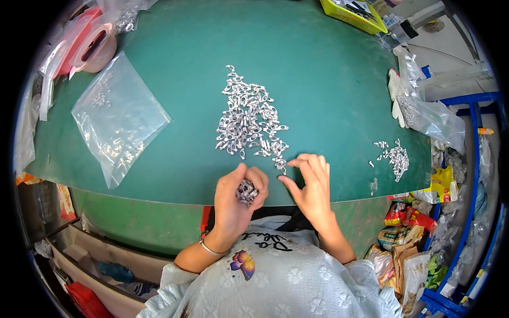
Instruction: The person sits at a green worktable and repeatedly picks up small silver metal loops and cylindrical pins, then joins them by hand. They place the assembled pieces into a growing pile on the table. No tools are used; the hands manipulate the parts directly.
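A spread pile of small silver metal clasp-like parts [241,119] lies on the green tabletop [180,63] in front of me. My left hand [236,193], just below the pile, is curled around a bunch of the same silver metal parts [246,192]. At the pile's lower right end is my right hand [309,183], thumb and forefinger apart on either side of a few parts near the table's front edge. Nothing shows in its grasp. A clear plastic bag [127,127] with a few small parts inside lies flat to the left.
A smaller heap of silver parts [397,160] lies on the right. At the far left stands a pink bowl [98,50]; a yellow-green tray [352,15] stands far right. White gloves [396,98] and a filled clear bag [435,122] lie along the right edge, beside a blue rack [472,159].
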A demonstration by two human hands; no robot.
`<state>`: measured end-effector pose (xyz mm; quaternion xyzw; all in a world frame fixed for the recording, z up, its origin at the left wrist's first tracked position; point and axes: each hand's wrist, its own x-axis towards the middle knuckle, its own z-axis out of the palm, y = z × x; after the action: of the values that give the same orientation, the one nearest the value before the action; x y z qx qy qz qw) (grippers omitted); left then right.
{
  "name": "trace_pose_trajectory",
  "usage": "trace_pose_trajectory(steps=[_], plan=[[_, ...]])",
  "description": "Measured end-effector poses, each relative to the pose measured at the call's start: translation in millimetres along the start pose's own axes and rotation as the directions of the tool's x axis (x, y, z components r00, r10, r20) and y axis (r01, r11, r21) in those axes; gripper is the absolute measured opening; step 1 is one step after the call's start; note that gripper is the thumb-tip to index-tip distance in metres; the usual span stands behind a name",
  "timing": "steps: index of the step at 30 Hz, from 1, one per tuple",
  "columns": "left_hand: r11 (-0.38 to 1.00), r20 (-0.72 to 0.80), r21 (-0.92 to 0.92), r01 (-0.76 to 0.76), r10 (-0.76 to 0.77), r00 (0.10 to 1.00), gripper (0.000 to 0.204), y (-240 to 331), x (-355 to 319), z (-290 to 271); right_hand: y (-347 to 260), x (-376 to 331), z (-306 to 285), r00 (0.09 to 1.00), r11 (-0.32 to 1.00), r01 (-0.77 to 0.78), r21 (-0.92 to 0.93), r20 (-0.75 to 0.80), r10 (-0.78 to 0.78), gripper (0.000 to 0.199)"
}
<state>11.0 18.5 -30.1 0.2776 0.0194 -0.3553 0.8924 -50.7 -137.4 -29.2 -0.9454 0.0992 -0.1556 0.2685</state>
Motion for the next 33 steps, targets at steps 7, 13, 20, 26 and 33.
trace_pose_trajectory(steps=[7,13,20,26,33], plan=[[0.965,-0.219,0.257,0.051,0.007,0.976,0.022,-3,-1,15,11,-2,-10,0.983,0.989,-0.05,0.14,-0.168,0.074,0.015],[0.857,-0.019,0.515,-0.023,0.039,0.999,0.021,-5,-4,20,-8,-10,-23,0.969,0.695,-0.191,0.693,0.017,0.248,0.013],[0.7,0.159,0.672,-0.24,0.179,0.971,0.02,-1,-4,29,-27,-11,-31,0.987,0.619,-0.132,0.775,0.043,0.157,0.014],[0.672,0.195,0.679,-0.296,0.224,0.955,0.02,1,-5,29,-30,-13,-33,0.977,0.517,-0.185,0.836,0.097,0.192,0.013],[0.702,0.211,0.634,-0.324,0.246,0.946,0.019,1,-5,30,-36,-13,-36,0.969,0.464,-0.203,0.862,0.109,0.221,0.013]])
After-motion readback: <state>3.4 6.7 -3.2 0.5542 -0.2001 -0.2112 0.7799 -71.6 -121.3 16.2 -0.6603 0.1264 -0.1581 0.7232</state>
